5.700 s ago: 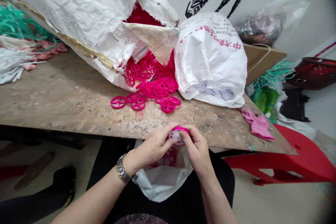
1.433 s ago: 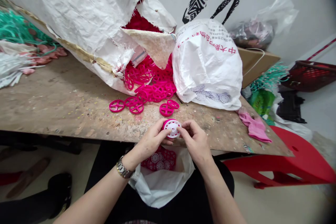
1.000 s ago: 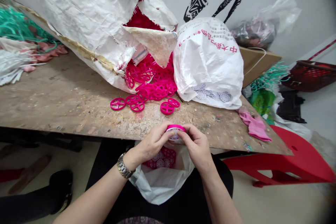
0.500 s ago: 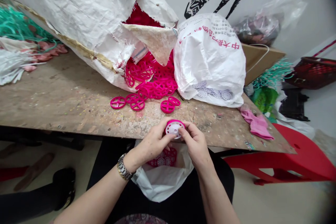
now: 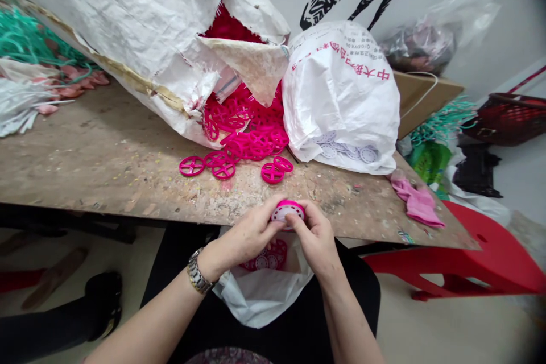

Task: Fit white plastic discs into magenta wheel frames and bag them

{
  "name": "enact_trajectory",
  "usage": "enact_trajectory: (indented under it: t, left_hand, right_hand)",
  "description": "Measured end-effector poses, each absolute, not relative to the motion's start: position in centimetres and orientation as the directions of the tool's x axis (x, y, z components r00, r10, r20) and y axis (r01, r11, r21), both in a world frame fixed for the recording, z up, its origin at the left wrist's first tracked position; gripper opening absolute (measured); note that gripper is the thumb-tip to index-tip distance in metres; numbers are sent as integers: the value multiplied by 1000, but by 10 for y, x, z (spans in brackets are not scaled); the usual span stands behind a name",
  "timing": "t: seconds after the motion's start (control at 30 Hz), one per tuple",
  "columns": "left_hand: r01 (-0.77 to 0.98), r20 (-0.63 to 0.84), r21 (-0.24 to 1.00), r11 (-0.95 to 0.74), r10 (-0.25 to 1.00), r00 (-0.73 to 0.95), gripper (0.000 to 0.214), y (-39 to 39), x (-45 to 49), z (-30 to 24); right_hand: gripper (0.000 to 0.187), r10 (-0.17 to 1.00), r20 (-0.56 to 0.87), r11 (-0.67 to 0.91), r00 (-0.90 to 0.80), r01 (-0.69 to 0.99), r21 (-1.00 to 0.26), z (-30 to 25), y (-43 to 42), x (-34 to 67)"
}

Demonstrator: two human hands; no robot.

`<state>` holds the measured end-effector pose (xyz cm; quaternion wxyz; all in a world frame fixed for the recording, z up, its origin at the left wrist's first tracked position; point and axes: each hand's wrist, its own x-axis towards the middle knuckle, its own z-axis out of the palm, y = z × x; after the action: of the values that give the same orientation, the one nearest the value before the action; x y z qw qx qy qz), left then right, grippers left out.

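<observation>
Between my two hands is a pink plastic wheel with a white disc [image 5: 281,211] set in its face. My left hand [image 5: 251,230] grips it from the left side. On the right, my right hand [image 5: 316,234] holds the rim, its thumb pressed on the white disc. Below them, a white bag [image 5: 260,298] lies open in my lap, with several pink-and-white wheels [image 5: 268,259] inside. Beyond my hands, loose pink wheels [image 5: 272,173] lie on the table near a heap of pink wheels [image 5: 256,139].
A large torn white sack [image 5: 140,40] spills the pink wheels. Beside it, a white bag with red print [image 5: 341,96] holds white discs [image 5: 367,153]. Pink gloves [image 5: 416,202] lie at the worn table's [image 5: 128,176] right end, by a red stool [image 5: 490,250]. A person's shoe [image 5: 104,301] shows at lower left.
The held wheel has tilted so its white face looks flatter, and moved slightly right and down. My right thumb has shifted onto the middle of the disc.
</observation>
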<state>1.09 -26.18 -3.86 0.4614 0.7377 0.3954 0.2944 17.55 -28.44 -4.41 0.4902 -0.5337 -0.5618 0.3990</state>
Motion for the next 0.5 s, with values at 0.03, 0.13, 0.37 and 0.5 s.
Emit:
enact_trajectory:
  t: [0.03, 0.13, 0.37, 0.5]
  left_hand:
    - [322, 97, 896, -305, 843, 529, 40, -262, 10, -37]
    - [308, 135, 878, -366, 807, 574, 33, -265, 10, -33]
    - [290, 123, 846, -447, 693, 711, 33, -258, 1, -27]
    - [504, 252, 676, -538, 811, 528, 42, -235, 0, -26]
  right_hand:
    - [11, 990, 128, 112, 60, 216, -970, -44, -286, 176]
    - [12, 992, 108, 96, 61, 172, -980, -48, -291, 177]
    - [19, 999, -5, 3, -39, 204, -979, -50, -308, 189]
    - [18, 976, -87, 19, -198, 476, -879, -50, -322, 194]
